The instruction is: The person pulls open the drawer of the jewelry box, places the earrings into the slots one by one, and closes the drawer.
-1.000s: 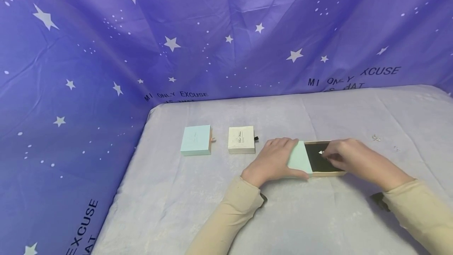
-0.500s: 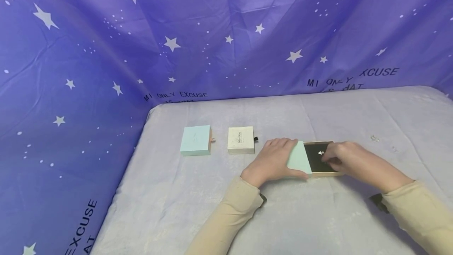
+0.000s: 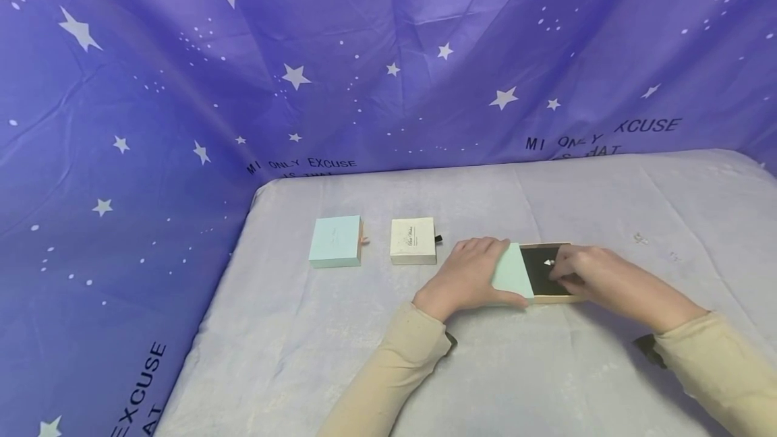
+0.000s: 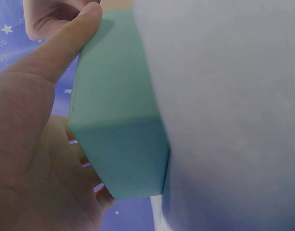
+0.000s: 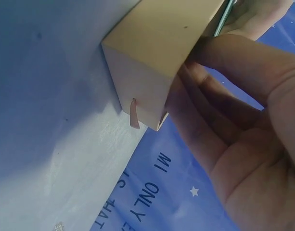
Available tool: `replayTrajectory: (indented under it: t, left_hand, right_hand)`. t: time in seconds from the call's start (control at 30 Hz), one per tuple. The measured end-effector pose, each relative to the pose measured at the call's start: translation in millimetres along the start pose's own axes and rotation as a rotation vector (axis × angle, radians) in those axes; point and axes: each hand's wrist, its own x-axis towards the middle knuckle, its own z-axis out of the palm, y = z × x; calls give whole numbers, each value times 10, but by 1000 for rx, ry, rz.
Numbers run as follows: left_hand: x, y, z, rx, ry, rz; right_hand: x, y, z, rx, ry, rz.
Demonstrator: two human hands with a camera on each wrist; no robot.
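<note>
The left hand (image 3: 467, 272) spans the mint-green sleeve (image 3: 512, 272), thumb along its near side and fingers over its far side, a broad, secure-looking grip; the right hand (image 3: 597, 278) reaches into the drawer (image 3: 549, 300), fingers bent close together over the black insert (image 3: 535, 278); just left of those fingertips shows a small shiny piece (image 3: 549, 263), and I cannot tell whether they pinch any part of it.

The drawer stands partly out of the sleeve's right end, with a pinkish ribbon tab (image 5: 134, 115) on its end face; both look like light, stiff card that could dent under a hard squeeze, so the side walls are the place to hold; the piece is probably light, slippery and delicate, best taken by its edges.

Left of the left hand sits a cream box (image 3: 413, 241); farther left, a pale blue box (image 3: 336, 241); right of the drawer and slightly farther back, a small glinting cluster (image 3: 640, 238) and a fainter clear piece (image 3: 675, 257) lie on the pale cloth (image 3: 485, 390), too small to make out.
</note>
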Motion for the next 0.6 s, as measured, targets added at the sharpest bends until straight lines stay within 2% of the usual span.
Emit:
replayTrajectory:
  t: [0.13,0.3,0.6]
  left_hand:
    - [1,-7,5,0,6,3]
    - [6,-12,21,6,11,8]
    - [3,-6,6,11,6,4]
  right_hand:
    - [-5,-8,-3,-12,7,-6]
    - [-2,-31,-17,-25,-42,59]
    - [8,-52,5,-68,15,53]
